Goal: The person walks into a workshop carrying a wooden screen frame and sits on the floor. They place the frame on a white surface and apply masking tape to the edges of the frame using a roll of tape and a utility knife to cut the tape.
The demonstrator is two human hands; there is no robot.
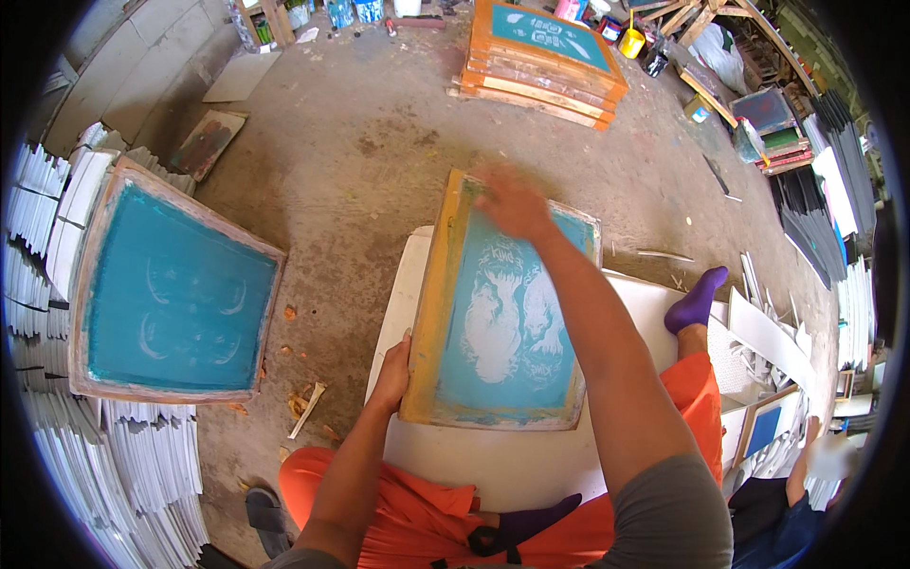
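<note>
A screen printing frame (427, 327) with a wooden border and blue mesh lies on a white board (455, 453) in front of me. Pale figures and lettering show in its mesh. My left hand (391, 375) grips the left wooden edge near its lower end, thumb uppermost and fingers wrapped round the side. Over the far end of the frame is my right hand (514, 201), smeared by motion. Whether it touches the mesh or holds anything I cannot tell. My right forearm hides part of the frame's right side.
Another blue screen (180, 294) leans at the left against stacks of white sheets (152, 465). Several frames are piled (540, 85) at the far side, near paint tubs (632, 40). White offcuts (773, 332) lie at the right, where another person's arm (803, 460) shows. A dark sandal (267, 522) sits lower left.
</note>
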